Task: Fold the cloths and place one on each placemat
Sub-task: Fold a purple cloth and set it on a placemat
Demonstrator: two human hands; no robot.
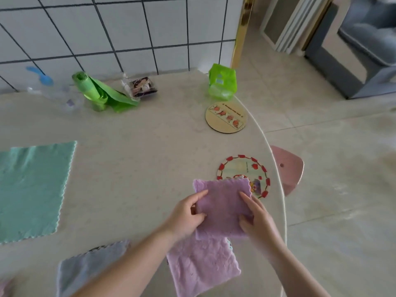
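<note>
A folded purple cloth (222,202) is held between both hands, its far edge overlapping the near round placemat with a red-patterned rim (242,168). My left hand (186,215) grips its left edge, thumb on top. My right hand (257,219) grips its right edge. A second round placemat with a strip of red pictures (226,117) lies farther back. A pink cloth (201,266) lies flat below the hands. A teal cloth (32,187) is spread open at left. A grey-blue cloth (85,269) lies near the front edge.
At the back of the table stand a green bag roll (96,91), a small dark packet (142,86), a green pack (222,82) and clear plastic (62,95). The table's curved edge (278,179) runs along the right, with a pink stool (289,168) beyond it.
</note>
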